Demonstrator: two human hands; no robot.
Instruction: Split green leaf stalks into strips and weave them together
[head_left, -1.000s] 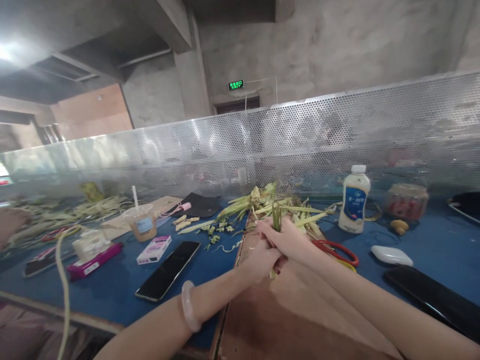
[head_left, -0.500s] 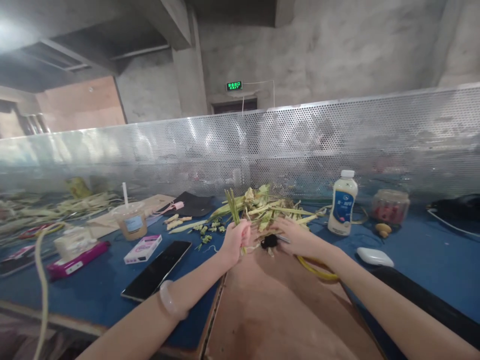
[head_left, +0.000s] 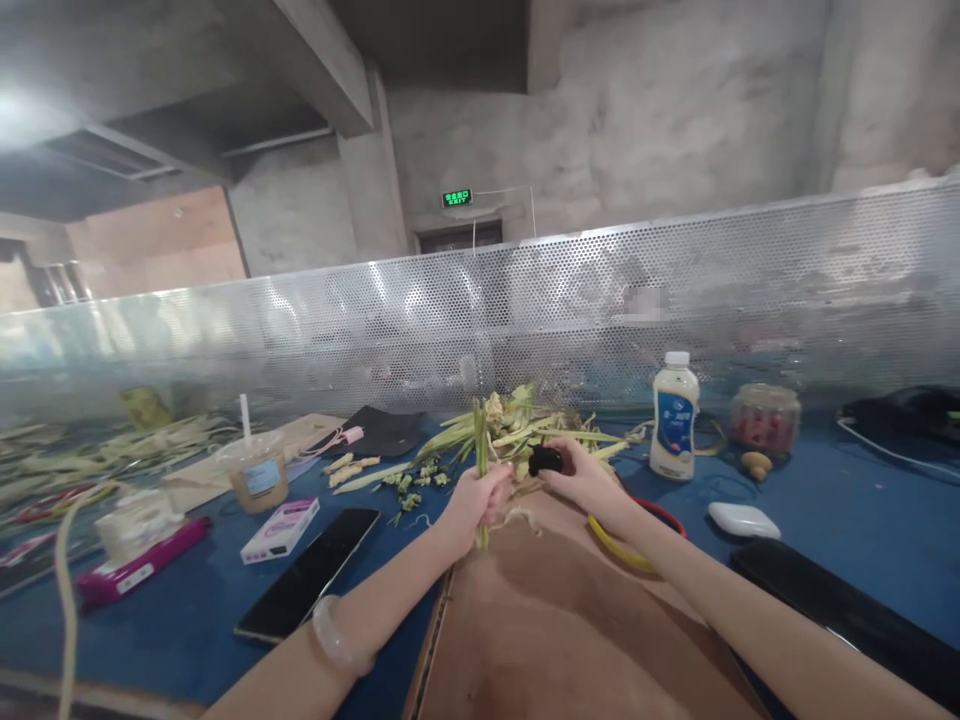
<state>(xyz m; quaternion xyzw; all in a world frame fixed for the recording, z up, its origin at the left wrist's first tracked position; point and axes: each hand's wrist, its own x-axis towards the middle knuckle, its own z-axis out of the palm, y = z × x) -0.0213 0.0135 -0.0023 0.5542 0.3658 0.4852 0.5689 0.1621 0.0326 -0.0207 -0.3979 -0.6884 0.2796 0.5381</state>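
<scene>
My left hand (head_left: 475,502) is closed round a small bundle of green stalks (head_left: 480,445), held upright above the near end of a brown cardboard sheet (head_left: 570,630). My right hand (head_left: 583,478) is closed on a small black object (head_left: 545,460) just to the right of the bundle. Behind both hands lies a heap of green and pale plant stalks and trimmings (head_left: 517,420) on the blue table (head_left: 187,610). A pale bangle (head_left: 334,640) sits on my left wrist.
A black phone (head_left: 307,572), a pink-white box (head_left: 280,516), a drink cup with straw (head_left: 253,470) and a magenta packet (head_left: 135,572) lie left. A white bottle (head_left: 673,416), a jar (head_left: 765,418), a white case (head_left: 742,520) and red and yellow rings (head_left: 637,550) lie right. Perforated metal screen (head_left: 675,290) behind.
My hands, joined on the stalks a second ago, have parted. The left one lifted the bundle upright; the right one reached to the heap and picked up the black object.
</scene>
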